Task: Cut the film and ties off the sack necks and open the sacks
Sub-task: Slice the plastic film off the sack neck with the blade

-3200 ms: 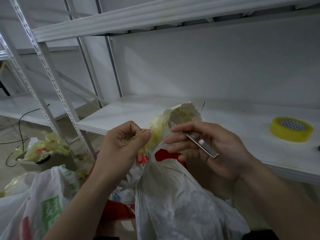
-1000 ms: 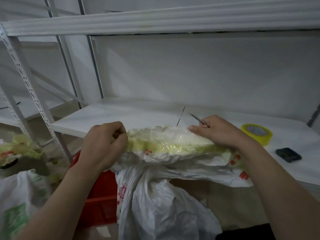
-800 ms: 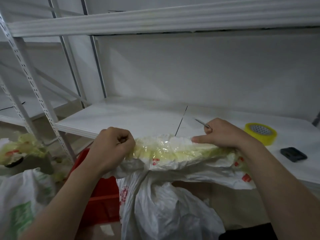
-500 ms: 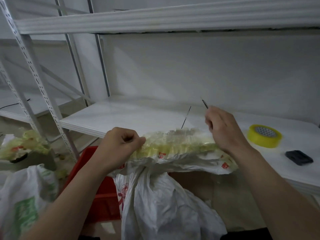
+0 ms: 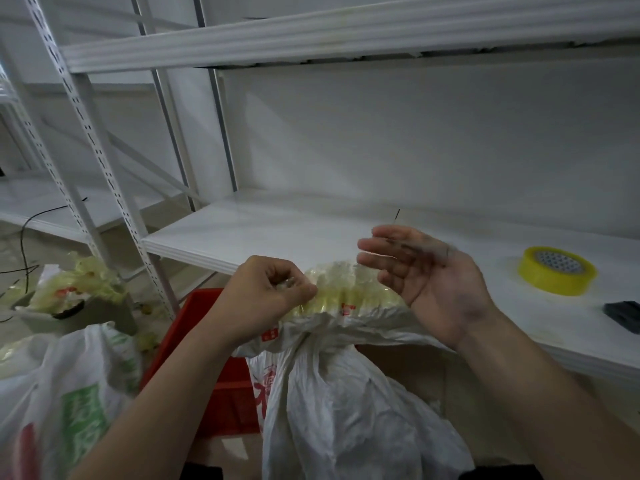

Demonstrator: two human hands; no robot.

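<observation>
Film (image 5: 349, 289) is wrapped round the sack neck (image 5: 332, 311), held up mid-view; the sack (image 5: 346, 410) is hung at 6 o'clock. The neck's 9 o'clock end is squeezed in the left hand (image 5: 266, 292). The right hand (image 5: 426, 271), at 3 o'clock, is spread and blurred; whether anything is pinched cannot be told. Soft, light, slippery stuff is guessed, best gripped at the bunched neck.

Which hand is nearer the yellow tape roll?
Right. The right hand hovers left of the yellow tape roll; the left hand grips the sack neck farther left.
</observation>
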